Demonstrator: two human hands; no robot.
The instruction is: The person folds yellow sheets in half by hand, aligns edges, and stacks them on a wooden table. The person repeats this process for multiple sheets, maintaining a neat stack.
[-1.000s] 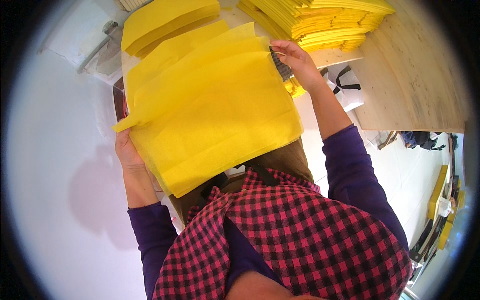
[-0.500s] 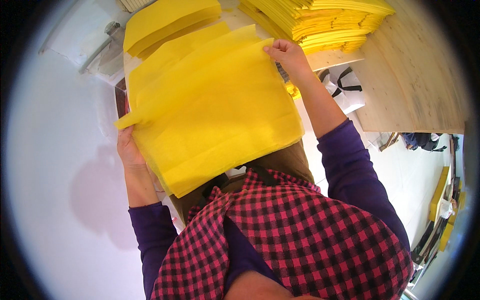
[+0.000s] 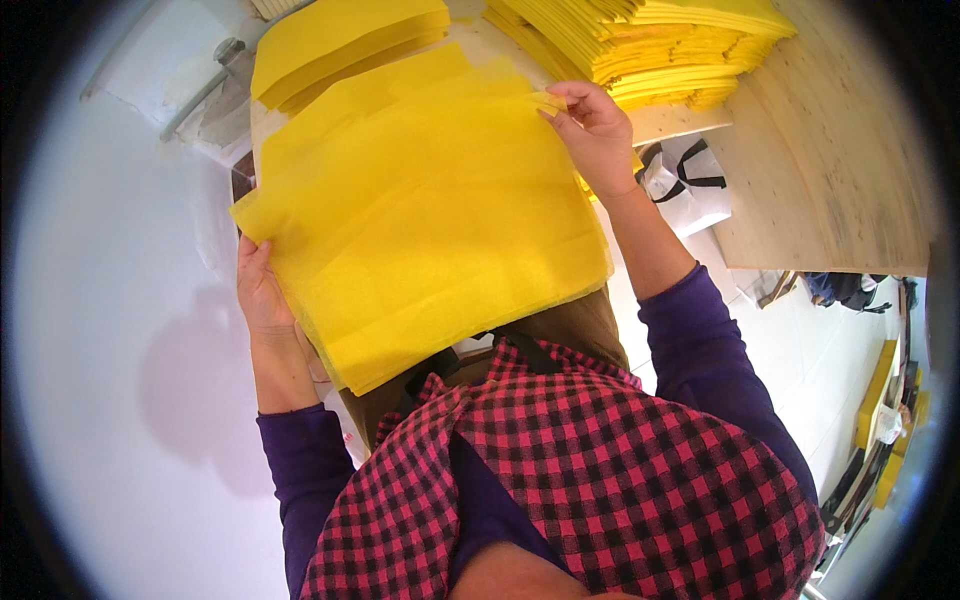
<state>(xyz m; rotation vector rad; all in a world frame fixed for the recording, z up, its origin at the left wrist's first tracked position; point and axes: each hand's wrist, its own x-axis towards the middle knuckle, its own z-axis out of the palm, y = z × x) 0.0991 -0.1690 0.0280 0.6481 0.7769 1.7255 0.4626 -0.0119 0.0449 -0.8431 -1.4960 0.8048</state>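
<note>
Thin yellow fabric sheets [image 3: 430, 230] lie in a loose, slightly fanned stack over my lap and the near edge of the table. My right hand [image 3: 598, 135] pinches the far right corner of the top sheet between thumb and fingers. At the left edge, below the far left corner, my left hand [image 3: 262, 285] grips the sheets' side; part of its fingers is hidden by the fabric. The top sheet is fairly flat, with soft creases across it, and the layers beneath show at the far and near edges.
A folded yellow stack [image 3: 350, 45] sits at the far left, and a taller yellow pile [image 3: 660, 50] at the far right. Beside it rises a wooden panel [image 3: 830, 150]. Below the table is a white bag with black handles [image 3: 690, 185]. A white wall [image 3: 110, 330] stands at left.
My right hand has moved slightly right with the sheet's corner. The fold at the left corner has flattened, and my left fingers have shifted up a little along the edge.
</note>
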